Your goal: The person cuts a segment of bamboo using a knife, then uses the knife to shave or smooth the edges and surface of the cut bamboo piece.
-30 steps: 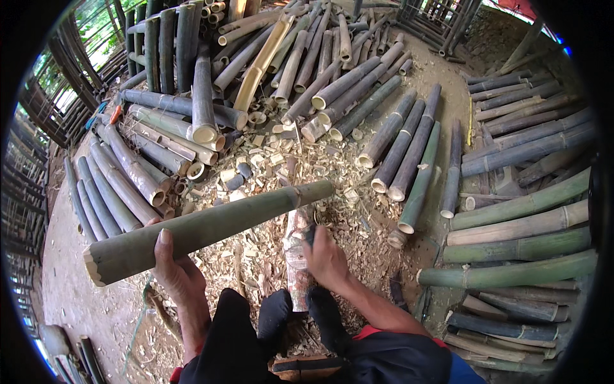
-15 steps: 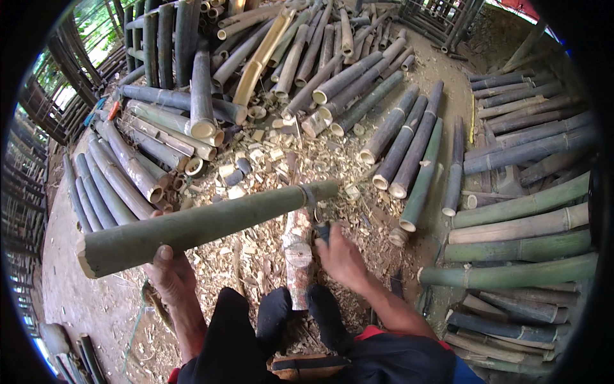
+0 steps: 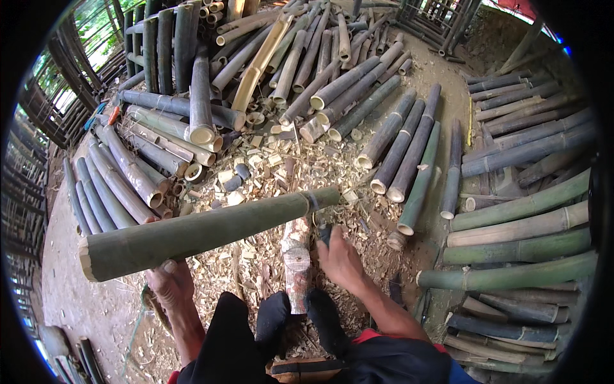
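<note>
My left hand (image 3: 171,281) grips a long green bamboo pole (image 3: 211,227) from below, close to its cut near end. The pole slants up and to the right, and its far end hangs above a worn wooden chopping block (image 3: 296,259) standing between my feet. My right hand (image 3: 342,259) is just right of the block, under the pole's far end. Its fingers are curled around a dark tool handle (image 3: 324,233), and the tool's blade is hidden.
Pale chips and short cut rings (image 3: 268,160) cover the ground ahead. Stacks of grey-green bamboo poles lie at the left (image 3: 128,173), the back (image 3: 288,57) and the right (image 3: 518,217). A bamboo fence (image 3: 38,128) runs along the left edge.
My left hand has slid from over the pole to lower beneath it. My right hand has shifted slightly right beside the block. The pole has barely moved.
</note>
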`<state>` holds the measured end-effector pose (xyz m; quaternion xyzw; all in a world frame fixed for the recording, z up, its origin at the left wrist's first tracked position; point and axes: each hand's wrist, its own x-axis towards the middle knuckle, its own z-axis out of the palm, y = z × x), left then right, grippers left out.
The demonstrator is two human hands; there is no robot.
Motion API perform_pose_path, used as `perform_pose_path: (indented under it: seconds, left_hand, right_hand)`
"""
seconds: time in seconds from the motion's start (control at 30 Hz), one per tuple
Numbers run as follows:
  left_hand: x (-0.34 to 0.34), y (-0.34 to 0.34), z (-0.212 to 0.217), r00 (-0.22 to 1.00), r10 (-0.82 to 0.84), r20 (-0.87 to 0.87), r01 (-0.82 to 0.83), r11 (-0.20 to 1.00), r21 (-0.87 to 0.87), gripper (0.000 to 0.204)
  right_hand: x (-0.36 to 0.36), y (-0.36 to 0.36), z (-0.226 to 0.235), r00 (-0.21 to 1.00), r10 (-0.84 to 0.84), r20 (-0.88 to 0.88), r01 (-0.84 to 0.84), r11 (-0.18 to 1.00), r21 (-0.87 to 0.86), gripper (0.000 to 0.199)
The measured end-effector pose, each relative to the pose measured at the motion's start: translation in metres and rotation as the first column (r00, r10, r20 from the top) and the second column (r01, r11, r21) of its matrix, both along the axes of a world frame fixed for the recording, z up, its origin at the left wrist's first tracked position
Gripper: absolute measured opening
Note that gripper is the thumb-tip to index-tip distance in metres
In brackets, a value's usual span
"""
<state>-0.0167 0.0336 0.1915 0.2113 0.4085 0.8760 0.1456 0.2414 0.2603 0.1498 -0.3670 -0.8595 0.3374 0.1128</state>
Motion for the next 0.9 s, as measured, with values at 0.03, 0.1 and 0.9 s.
perform_pose_path:
  seconds: [0.03,0.1,0.9]
  left_hand:
    - [-0.002,-0.004,-0.004,0.999,0.001,0.036,-0.001,1.000,0.009,0.098]
    - [0.001,-0.003,0.002,0.999,-0.033,0.014,0.034,0.999,-0.029,0.097]
    - [-0.016,-0.021,-0.016,0.993,-0.121,0.001,0.121,0.993,0.007,0.091]
  right_hand:
    - [0.001,-0.006,0.004,0.996,0.067,-0.053,-0.067,0.998,0.003,0.034]
    - [0.002,-0.009,0.007,0.995,0.086,-0.043,-0.086,0.996,0.003,0.035]
    - [0.007,-0.014,0.014,0.973,0.225,-0.054,-0.215,0.965,0.147,0.034]
